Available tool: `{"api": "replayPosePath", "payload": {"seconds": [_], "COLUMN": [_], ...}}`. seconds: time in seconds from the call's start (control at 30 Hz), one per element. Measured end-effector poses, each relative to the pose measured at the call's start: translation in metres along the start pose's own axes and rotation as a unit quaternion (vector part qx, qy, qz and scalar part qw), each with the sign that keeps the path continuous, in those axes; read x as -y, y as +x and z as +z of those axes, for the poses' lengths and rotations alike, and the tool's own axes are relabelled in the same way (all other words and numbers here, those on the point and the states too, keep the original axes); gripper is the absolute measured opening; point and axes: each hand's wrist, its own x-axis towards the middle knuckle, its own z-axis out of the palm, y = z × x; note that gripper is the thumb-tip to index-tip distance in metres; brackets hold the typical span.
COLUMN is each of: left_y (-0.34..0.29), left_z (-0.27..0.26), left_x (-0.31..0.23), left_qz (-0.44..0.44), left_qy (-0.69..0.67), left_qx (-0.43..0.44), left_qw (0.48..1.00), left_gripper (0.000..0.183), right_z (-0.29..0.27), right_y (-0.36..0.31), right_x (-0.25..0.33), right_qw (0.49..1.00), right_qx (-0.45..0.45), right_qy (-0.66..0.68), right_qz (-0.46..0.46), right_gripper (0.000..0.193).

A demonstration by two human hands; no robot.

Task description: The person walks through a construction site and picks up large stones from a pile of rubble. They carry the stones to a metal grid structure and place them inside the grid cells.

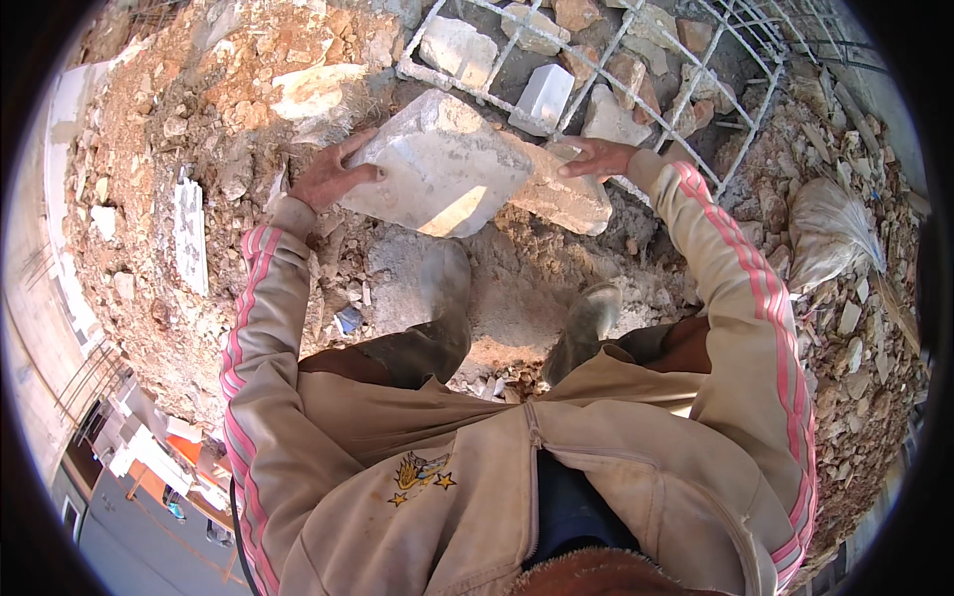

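A large pale stone block is in front of my legs, tilted, with sunlight across its lower edge. A rough tan stone part adjoins it on the right; I cannot tell whether this is the same block or a second stone. My left hand grips the block's left end, thumb on the near face and fingers along the far edge. On the right, my right hand is closed over the upper right edge of the tan part, with its fingertips on the stone.
Beyond the block lies a metal bar grid with several stones and a white block among its bars. Rubble covers the ground. A plastic sack lies at the right, and a white strip at the left. My boots stand close behind the stone.
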Motion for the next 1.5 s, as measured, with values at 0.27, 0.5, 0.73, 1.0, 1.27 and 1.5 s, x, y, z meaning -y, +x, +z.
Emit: {"api": "replayPosePath", "payload": {"seconds": [0.27, 0.5, 0.73, 1.0, 1.27, 1.5], "left_y": [-0.039, -0.022, -0.001, -0.044, -0.040, -0.032], "left_z": [0.089, 0.169, 0.133, 0.082, 0.061, 0.053], "left_x": [0.054, 0.082, 0.099, 0.116, 0.114, 0.104], "left_qz": [-0.026, -0.049, -0.013, 0.029, 0.055, 0.051], "left_qy": [-0.393, -0.530, -0.399, -0.496, -0.434, -0.418], "left_qx": [0.003, 0.014, -0.107, -0.274, -0.323, -0.317], "left_qw": [0.919, 0.847, 0.911, 0.824, 0.840, 0.850], "left_gripper": [0.059, 0.059, 0.061, 0.057, 0.051, 0.048], "right_z": [0.151, 0.104, 0.061, 0.100, 0.151, 0.156], "right_y": [0.009, -0.025, -0.022, 0.067, 0.200, 0.202], "right_x": [0.049, 0.095, 0.231, 0.275, 0.170, 0.161], "right_qw": [0.756, 0.829, 0.780, 0.727, 0.884, 0.891], "right_qx": [-0.089, -0.229, -0.502, -0.525, -0.288, -0.285], "right_qy": [0.632, 0.464, -0.264, -0.381, -0.352, -0.335], "right_qz": [-0.145, -0.212, -0.266, -0.227, -0.105, -0.110], "right_gripper": [0.092, 0.084, 0.103, 0.111, 0.106, 0.102]}}
